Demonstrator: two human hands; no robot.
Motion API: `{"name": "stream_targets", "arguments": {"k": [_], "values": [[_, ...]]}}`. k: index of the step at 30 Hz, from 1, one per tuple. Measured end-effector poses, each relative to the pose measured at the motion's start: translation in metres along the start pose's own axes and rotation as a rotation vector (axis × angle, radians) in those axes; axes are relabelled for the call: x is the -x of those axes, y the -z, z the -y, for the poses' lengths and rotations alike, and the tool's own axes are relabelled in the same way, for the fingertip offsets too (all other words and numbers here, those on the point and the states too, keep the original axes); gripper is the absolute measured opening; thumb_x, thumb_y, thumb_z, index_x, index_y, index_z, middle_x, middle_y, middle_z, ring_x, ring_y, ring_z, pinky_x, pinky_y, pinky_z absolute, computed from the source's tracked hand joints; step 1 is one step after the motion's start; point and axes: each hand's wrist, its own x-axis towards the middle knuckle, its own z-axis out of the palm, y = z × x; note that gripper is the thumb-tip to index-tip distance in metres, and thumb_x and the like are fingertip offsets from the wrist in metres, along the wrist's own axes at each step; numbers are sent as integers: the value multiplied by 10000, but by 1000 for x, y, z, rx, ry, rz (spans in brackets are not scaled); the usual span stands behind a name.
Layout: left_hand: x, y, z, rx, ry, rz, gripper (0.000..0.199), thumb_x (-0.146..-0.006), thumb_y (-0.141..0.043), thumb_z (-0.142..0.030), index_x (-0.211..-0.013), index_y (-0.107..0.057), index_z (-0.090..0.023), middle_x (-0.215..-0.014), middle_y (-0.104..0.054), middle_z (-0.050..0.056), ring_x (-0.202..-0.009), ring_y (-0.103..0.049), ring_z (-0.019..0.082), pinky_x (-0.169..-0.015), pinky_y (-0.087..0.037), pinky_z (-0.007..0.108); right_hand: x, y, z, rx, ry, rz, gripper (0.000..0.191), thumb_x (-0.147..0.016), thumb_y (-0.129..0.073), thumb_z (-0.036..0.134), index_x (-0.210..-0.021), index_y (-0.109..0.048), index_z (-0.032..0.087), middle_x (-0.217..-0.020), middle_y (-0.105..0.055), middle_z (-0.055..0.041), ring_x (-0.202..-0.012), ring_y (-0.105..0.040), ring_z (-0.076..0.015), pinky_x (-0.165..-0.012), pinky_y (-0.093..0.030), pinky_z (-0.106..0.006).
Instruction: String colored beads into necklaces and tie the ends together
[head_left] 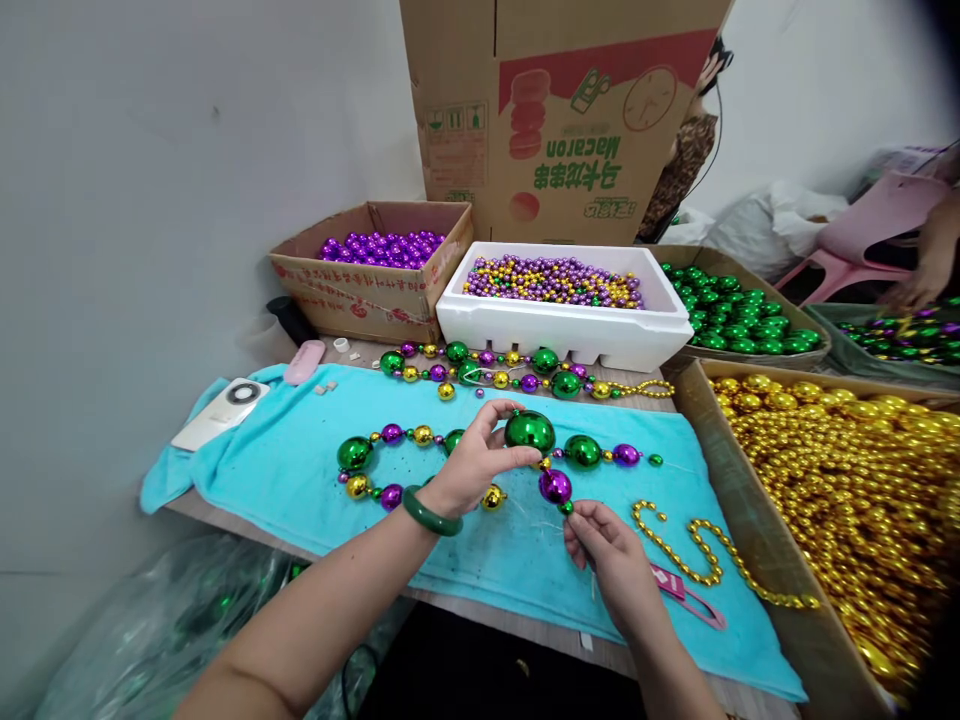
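Note:
My left hand (480, 455), with a dark green bangle (433, 512) on its wrist, grips a large shiny green bead (530, 432) between thumb and fingers. From it hangs a purple bead (555, 487), and my right hand (600, 545) pinches the small green bead (567, 508) at its lower end. Thin clear string shows near the right fingers. A strand of green, purple and gold beads (355, 453) curves over the blue towel (300, 420) to the left, partly behind my left hand. Another green bead (583, 452) and purple bead (626, 455) lie to the right.
A gold bead chain (705, 575) and pink tool (697, 600) lie at right, beside a box of gold beads (817, 480). Behind stand a foam box (562, 335), a carton of purple beads (360, 300) and green beads (742, 310). Another person's hand (934, 255) appears far right.

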Motion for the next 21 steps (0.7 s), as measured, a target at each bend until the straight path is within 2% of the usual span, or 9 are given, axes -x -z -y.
{"name": "stream_targets", "arguments": {"k": [3,5,7,10,13,15,17,19,21], "values": [[-3,-2,4,-105,18,-35,423,-621,-755,-186,-991,-552,-214,-989,-583,14,-830,-568,131,-738,-448,249,0,1,-2,-63,-25,29,337,-704,-679,351,-954,-549,165,-633,-588,4,-534,-508,-108,-448,-361,-206],[-7,-2,4,-224,-23,-86,267,-711,-686,-252,-958,-611,-186,-945,-615,30,-813,-572,136,-756,-448,263,0,1,-1,-83,-41,51,377,-688,-681,300,-1009,-533,169,-651,-595,5,-564,-531,-118,-462,-375,-211],[-13,-3,1,-348,-112,-121,176,-778,-611,-290,-879,-671,-159,-913,-648,49,-850,-580,154,-812,-442,283,1,0,0,-88,-57,58,391,-647,-694,266,-990,-535,166,-643,-586,11,-584,-548,-129,-467,-385,-216],[-20,-8,-8,-498,-250,-85,151,-770,-618,-267,-793,-704,-145,-904,-676,64,-912,-584,168,-871,-430,298,-1,0,1,-67,-63,68,363,-598,-699,263,-908,-539,163,-614,-572,14,-584,-555,-141,-465,-394,-226],[-23,-18,-18,-543,-286,-34,146,-771,-613,-265,-779,-698,-146,-851,-677,54,-842,-596,143,-787,-461,273,-4,6,2,68,-66,105,349,-595,-679,275,-899,-550,162,-617,-586,0,-621,-574,-166,-450,-389,-228],[-23,-26,-23,-520,-260,-16,174,-796,-577,-287,-796,-682,-148,-800,-670,43,-758,-592,121,-669,-468,237,-6,13,6,231,-49,87,375,-604,-661,273,-951,-583,155,-716,-637,-32,-608,-568,-158,-443,-383,-234],[-21,-32,-26,-494,-246,1,185,-813,-548,-290,-813,-664,-146,-757,-658,34,-682,-575,100,-580,-451,206,-5,19,16,372,40,-19,379,-637,-641,290,-992,-616,157,-860,-669,-66,-592,-548,-138,-451,-385,-243],[-19,-38,-28,-476,-268,22,173,-818,-537,-273,-812,-651,-142,-729,-646,26,-631,-556,81,-551,-444,192,0,20,32,410,191,-131,360,-690,-623,325,-1015,-631,171,-969,-669,-80,-613,-541,-130,-476,-404,-252],[-16,-43,-30,-456,-297,49,158,-817,-538,-257,-805,-642,-138,-709,-634,18,-601,-543,68,-554,-453,186,6,14,51,357,318,-127,363,-734,-610,354,-1058,-625,190,-1013,-668,-80,-644,-549,-133,-493,-425,-256]]}}
